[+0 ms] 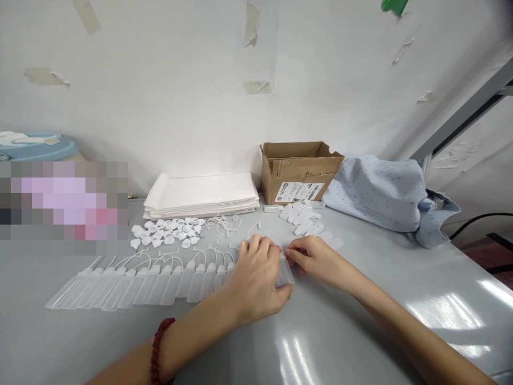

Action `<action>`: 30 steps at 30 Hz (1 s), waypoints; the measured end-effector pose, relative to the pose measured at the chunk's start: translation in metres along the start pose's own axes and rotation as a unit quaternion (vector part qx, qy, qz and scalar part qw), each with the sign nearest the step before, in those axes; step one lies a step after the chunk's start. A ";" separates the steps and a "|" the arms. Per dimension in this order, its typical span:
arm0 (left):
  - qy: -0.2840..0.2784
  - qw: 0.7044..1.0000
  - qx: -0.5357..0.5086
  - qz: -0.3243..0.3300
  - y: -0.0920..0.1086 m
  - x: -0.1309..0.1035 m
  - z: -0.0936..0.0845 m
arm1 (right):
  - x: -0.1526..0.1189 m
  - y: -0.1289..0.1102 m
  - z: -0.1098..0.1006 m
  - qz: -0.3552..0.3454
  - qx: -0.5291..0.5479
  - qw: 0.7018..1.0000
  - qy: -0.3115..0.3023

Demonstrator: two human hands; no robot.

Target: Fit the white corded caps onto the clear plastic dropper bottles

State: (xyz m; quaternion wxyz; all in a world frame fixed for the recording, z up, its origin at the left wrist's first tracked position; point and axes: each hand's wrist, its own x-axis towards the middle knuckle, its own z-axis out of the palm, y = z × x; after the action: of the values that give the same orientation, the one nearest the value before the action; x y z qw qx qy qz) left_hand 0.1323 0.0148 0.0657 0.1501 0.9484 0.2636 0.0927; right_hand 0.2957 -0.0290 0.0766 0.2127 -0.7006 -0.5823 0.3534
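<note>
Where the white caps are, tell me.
In the head view, the white caps lie left of the left hand, between the white stack and bottle row.

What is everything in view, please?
bottles: many, translucent, front-left row
caps: many, white, behind row
strips: several, white, beside caps
paper stack: one, white, behind caps
box: one, brown, by wall
loose pieces: several, translucent, before box
cloth: one, blue, beside box
container: one, blue, left
table: one, grey, below
wall: one, white, behind
tape: several, beige, wall
scrap: one, green, wall
frame: one, grey, right
cable: one, black, right
bracelet: one, red, left wrist
left hand: one, on bottles
right hand: one, by bottles
</note>
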 end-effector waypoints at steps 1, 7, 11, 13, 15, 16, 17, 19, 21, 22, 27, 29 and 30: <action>0.000 1.000 -0.001 0.000 0.000 0.000 0.000 | 0.000 0.001 0.000 0.001 0.000 1.000 -0.001; 0.009 1.000 0.001 0.002 -0.001 -0.001 0.001 | 0.000 0.000 0.000 0.000 -0.014 1.000 0.001; 0.013 1.000 0.000 0.004 -0.002 -0.001 0.003 | 0.000 -0.001 -0.001 0.003 -0.021 1.000 0.000; 0.012 1.000 -0.001 0.004 -0.001 0.000 0.002 | -0.001 -0.001 -0.001 0.002 -0.026 1.000 -0.001; 0.011 1.000 -0.002 0.003 -0.001 0.000 -0.001 | -0.002 -0.002 -0.002 0.000 -0.031 1.000 -0.003; 0.011 1.000 -0.001 0.002 -0.001 0.000 -0.002 | -0.003 -0.003 -0.003 -0.001 -0.035 0.999 -0.002; 0.012 1.000 0.002 0.001 -0.001 0.000 -0.004 | -0.004 -0.004 -0.005 -0.003 -0.041 0.999 -0.001; 0.017 1.000 0.007 0.001 -0.002 0.000 -0.008 | -0.006 -0.006 -0.009 -0.003 -0.060 0.998 0.003; 0.025 1.000 0.012 0.000 -0.003 0.000 -0.011 | -0.008 -0.007 -0.014 -0.001 -0.077 0.997 0.001; 0.028 1.000 0.013 0.000 -0.003 0.000 -0.012 | -0.010 -0.006 -0.017 0.000 -0.081 0.997 -0.001; 0.048 0.999 0.001 0.003 -0.005 0.000 -0.019 | -0.016 0.000 -0.033 -0.001 -0.095 0.994 -0.052; 0.055 0.998 -0.005 0.001 -0.005 0.000 -0.022 | -0.018 0.002 -0.036 0.000 -0.113 0.990 -0.088; 0.059 0.998 -0.005 0.000 -0.005 0.000 -0.024 | -0.018 0.002 -0.036 0.001 -0.119 0.988 -0.100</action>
State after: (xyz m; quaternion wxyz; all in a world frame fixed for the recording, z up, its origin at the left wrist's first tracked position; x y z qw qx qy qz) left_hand 0.1233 0.0248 0.0867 0.1391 0.9404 0.2717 0.1499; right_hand 0.3228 -0.0428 0.1032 0.0684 -0.6826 -0.6377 0.3503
